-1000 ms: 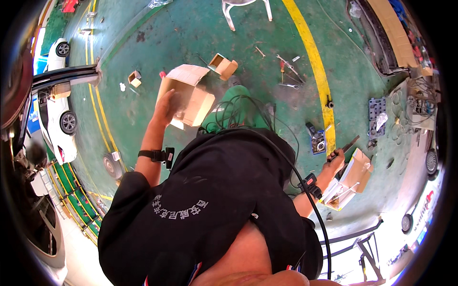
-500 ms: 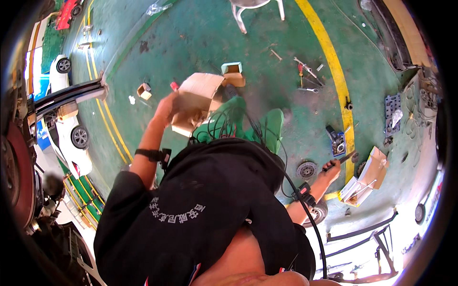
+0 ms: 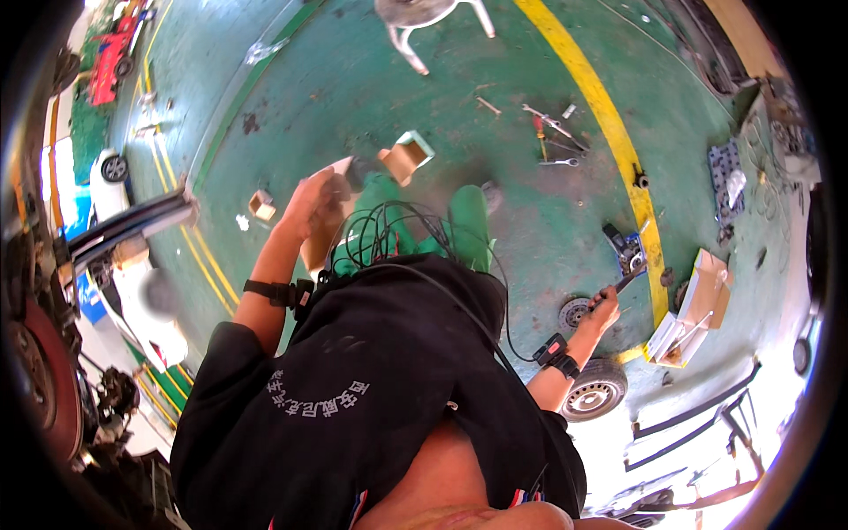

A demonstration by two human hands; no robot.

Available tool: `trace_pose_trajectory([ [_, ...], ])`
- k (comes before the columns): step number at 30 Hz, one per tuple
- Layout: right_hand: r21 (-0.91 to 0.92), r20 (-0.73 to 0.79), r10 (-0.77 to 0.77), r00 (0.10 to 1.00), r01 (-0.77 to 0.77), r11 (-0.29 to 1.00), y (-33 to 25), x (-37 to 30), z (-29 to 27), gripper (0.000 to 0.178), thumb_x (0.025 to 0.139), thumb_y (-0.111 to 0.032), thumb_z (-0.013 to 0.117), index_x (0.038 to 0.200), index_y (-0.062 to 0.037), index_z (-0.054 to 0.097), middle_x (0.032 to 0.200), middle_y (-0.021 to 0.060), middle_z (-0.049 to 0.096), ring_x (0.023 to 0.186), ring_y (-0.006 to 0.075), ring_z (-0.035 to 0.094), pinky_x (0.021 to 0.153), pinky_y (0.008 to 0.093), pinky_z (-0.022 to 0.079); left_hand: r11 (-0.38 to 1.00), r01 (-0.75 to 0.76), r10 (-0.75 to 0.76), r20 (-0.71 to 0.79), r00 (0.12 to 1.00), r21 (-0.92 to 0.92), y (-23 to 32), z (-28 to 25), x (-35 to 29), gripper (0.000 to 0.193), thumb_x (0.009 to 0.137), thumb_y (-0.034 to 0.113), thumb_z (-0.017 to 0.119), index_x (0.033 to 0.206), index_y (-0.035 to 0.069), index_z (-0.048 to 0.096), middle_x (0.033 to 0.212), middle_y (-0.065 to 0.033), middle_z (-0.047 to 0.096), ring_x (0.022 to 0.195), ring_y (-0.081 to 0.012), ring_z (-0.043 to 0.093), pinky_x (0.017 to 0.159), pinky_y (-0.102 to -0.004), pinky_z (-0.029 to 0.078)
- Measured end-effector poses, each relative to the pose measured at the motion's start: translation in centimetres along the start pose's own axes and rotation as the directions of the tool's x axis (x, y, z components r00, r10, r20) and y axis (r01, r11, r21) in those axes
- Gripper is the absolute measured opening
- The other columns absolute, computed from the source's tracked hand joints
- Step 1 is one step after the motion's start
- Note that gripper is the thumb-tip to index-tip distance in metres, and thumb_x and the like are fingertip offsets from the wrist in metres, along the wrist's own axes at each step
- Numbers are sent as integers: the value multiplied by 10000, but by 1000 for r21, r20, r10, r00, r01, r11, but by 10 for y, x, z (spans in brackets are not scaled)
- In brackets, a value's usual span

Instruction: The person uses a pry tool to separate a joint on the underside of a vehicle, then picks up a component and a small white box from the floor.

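At the right, my right hand (image 3: 605, 309) is closed round a dark, bar-like tool (image 3: 626, 282), which points up and away from me; its exact kind does not show. My left hand (image 3: 316, 203) hangs in front of a brown cardboard box (image 3: 314, 254) and covers much of it. Its fingers are blurred, and whether they hold anything cannot be made out. Next to that box is my left leg (image 3: 384, 199) in green trousers, with a dark shoe at the box's far edge. Black cables (image 3: 389, 231) lie bunched across my waist.
A small open box (image 3: 404, 162) stands beyond my feet, a plastic stool (image 3: 415, 13) farther off. Wrenches and a screwdriver (image 3: 541, 141) lie right of centre. Farther right are a blue jack-like device (image 3: 630, 256), a brake disc (image 3: 574, 313), a wheel (image 3: 597, 390) and a long carton (image 3: 693, 305).
The view has shifted and turned over the floor. My left foot has moved beside the cardboard box, and my left hand now covers more of it. The right hand keeps its tool.
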State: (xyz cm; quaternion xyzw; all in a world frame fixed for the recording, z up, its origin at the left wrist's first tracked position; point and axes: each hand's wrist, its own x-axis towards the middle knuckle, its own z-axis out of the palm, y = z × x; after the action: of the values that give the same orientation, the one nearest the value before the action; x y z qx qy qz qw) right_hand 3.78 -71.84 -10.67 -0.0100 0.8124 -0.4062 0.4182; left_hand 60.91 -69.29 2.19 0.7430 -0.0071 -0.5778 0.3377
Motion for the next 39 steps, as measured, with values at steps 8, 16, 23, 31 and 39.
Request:
trace_pose_trajectory([
  [8, 151, -141, 35, 989, -13, 988, 13, -20, -39, 155, 685, -81, 551, 561, -63, 462, 523, 17, 427, 416, 107, 374, 386, 234, 289, 999, 32, -35, 192, 981, 22, -4, 43, 48, 375, 885, 414, 569, 1011, 61, 574, 968, -79, 631, 852, -189, 596, 767, -321, 453],
  [16, 72, -146, -17, 989, 28, 997, -21, -37, -32, 129, 727, -121, 574, 641, -40, 524, 552, 31, 474, 438, 108, 427, 393, 238, 322, 997, 81, -79, 176, 981, -2, 21, 9, 45, 368, 883, 408, 567, 995, 57, 576, 942, -80, 635, 830, -201, 611, 741, -326, 470],
  [23, -96, 84, 49, 995, -41, 995, -56, -48, 37, 129, 745, -144, 632, 672, -47, 587, 556, 14, 504, 427, 116, 447, 404, 257, 325, 989, 124, -137, 181, 974, 85, 87, 27, 92, 334, 867, 407, 586, 953, 84, 581, 918, -57, 634, 807, -192, 604, 719, -324, 478],
  [31, -116, 73, 294, 953, -285, 952, -32, -16, 105, 191, 780, -192, 664, 679, -46, 594, 573, 24, 520, 441, 141, 480, 430, 273, 365, 969, 24, -103, 311, 945, 247, 200, 86, 143, 318, 891, 402, 557, 949, 90, 581, 915, -52, 637, 816, -185, 609, 720, -314, 460],
  [39, -258, 10, 132, 991, -125, 958, -51, -8, 137, 453, 825, -276, 638, 1155, 25, 564, 1008, 96, 623, 886, 200, 624, 671, 339, 507, 949, 1, -67, 199, 978, 316, 284, 65, 207, 316, 896, 383, 551, 953, 73, 579, 898, -59, 647, 806, -189, 621, 689, -324, 474],
])
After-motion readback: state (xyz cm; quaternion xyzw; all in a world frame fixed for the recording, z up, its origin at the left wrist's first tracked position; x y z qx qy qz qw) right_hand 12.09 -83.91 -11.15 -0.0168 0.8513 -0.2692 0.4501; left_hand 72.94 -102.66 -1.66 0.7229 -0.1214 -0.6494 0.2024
